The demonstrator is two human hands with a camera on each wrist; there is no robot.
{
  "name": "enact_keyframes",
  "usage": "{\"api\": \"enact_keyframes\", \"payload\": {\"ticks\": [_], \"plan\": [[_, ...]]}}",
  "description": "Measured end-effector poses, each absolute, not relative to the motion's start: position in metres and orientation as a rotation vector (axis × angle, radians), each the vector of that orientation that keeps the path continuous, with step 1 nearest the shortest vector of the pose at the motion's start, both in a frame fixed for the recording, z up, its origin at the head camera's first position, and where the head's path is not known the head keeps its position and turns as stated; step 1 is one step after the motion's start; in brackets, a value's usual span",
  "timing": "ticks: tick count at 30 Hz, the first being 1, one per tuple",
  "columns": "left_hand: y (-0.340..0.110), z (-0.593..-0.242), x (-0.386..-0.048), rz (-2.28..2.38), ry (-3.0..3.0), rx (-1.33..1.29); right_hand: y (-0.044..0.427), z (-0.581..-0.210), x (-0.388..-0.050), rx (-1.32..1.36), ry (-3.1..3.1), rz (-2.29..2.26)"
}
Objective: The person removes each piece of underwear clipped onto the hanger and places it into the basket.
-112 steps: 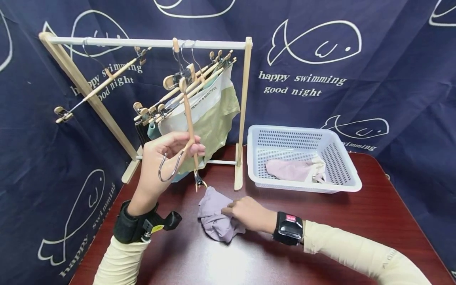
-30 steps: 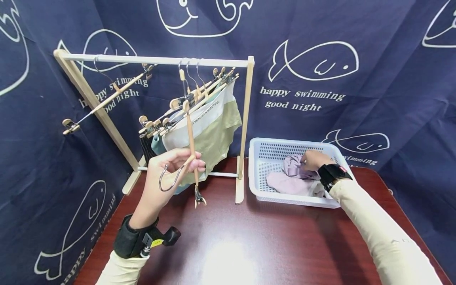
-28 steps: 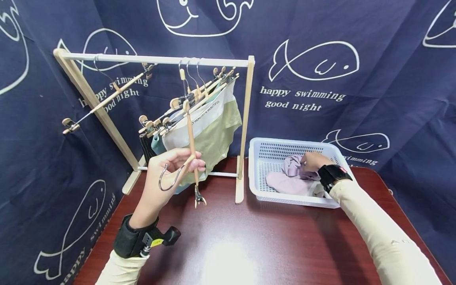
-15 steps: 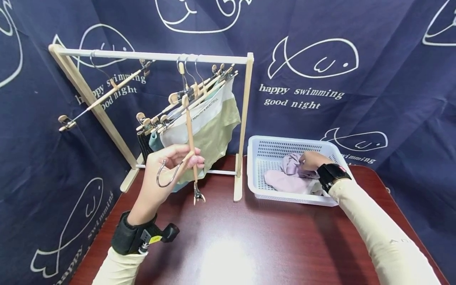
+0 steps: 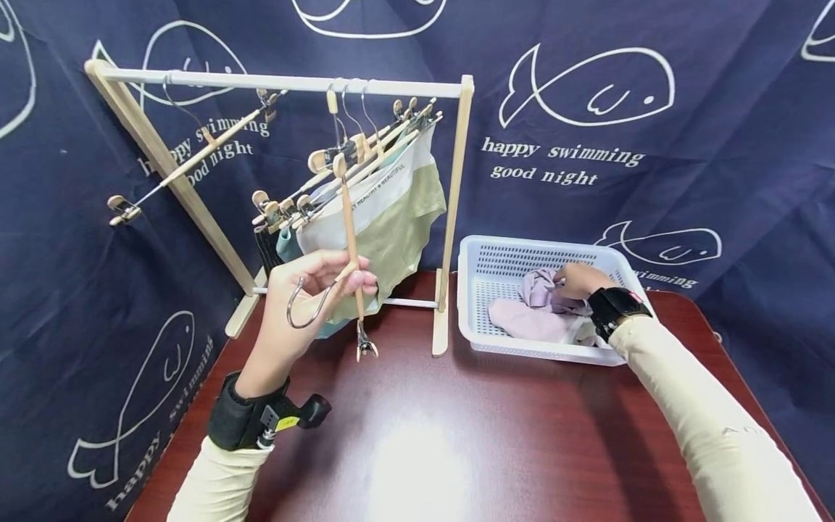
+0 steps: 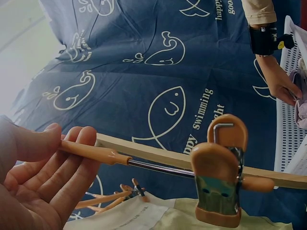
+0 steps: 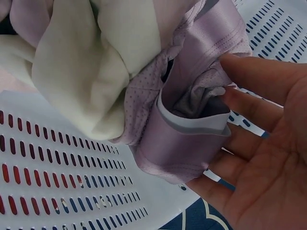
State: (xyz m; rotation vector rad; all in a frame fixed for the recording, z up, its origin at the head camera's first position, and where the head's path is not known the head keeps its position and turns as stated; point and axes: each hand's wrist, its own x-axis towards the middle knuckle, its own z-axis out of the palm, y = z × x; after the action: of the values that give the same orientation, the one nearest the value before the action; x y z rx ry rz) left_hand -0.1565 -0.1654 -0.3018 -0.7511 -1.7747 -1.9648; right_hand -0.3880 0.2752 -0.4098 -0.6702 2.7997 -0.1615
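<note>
Dark fish-print cloth (image 5: 554, 199) hung behind the table (image 5: 522, 435), where the left hand (image 5: 303, 293) held a wooden hanger (image 5: 350, 225) and the right hand (image 5: 583, 280) pinched a lilac garment (image 5: 540, 288) inside the basket (image 5: 462, 297). A light pinch, with the hanger angled clear of the rack (image 5: 455, 188), seemed best; basket walls hemmed the right hand, with freer room over the table's front.

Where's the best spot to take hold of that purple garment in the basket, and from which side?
Probably by the smooth band of the purple garment, reaching into the basket from its right: the band curls into an open loop with a free edge to pinch.
</note>
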Motion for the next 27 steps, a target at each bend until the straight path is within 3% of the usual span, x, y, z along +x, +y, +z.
{"api": "enact_keyframes", "payload": {"ticks": [18, 27], "plan": [[-0.162, -0.302, -0.159, -2.001, -1.744, -0.770, 0.270, -0.398, -0.386, -0.664, 2.894, -0.260], [-0.164, -0.289, -0.157, -1.940, -1.731, -0.780, 0.223, -0.339, -0.373, -0.828, 2.971, -0.743]]}}
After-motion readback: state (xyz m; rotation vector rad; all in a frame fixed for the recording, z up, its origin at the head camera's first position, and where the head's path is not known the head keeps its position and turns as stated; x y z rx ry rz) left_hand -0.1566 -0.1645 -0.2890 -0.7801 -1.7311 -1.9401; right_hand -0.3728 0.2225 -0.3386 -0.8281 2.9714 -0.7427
